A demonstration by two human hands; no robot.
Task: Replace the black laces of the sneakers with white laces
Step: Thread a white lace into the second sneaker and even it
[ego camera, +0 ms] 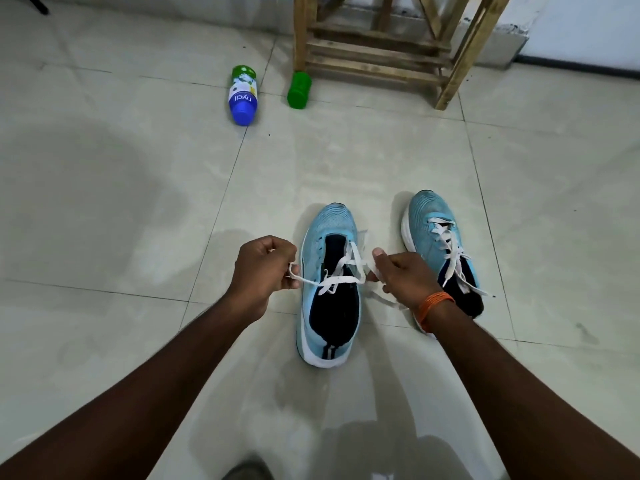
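Two light blue sneakers stand on the tiled floor, toes pointing away from me. The left sneaker [329, 289] has a white lace [341, 277] crossing its dark tongue only near the top eyelets. My left hand [265, 271] grips one end of that lace to the sneaker's left. On the other side, my right hand [403, 271] pinches the opposite end, an orange band on its wrist. The right sneaker [441, 244] carries a white lace [450, 252] threaded through its eyelets, with loose ends trailing toward its heel. No black lace is in view.
A blue and green bottle [243, 95] lies on its side on the floor farther away. A green cap-like container [298, 90] lies beside a wooden stool [381, 46] at the back. Pale floor tiles [138, 202] spread to the left.
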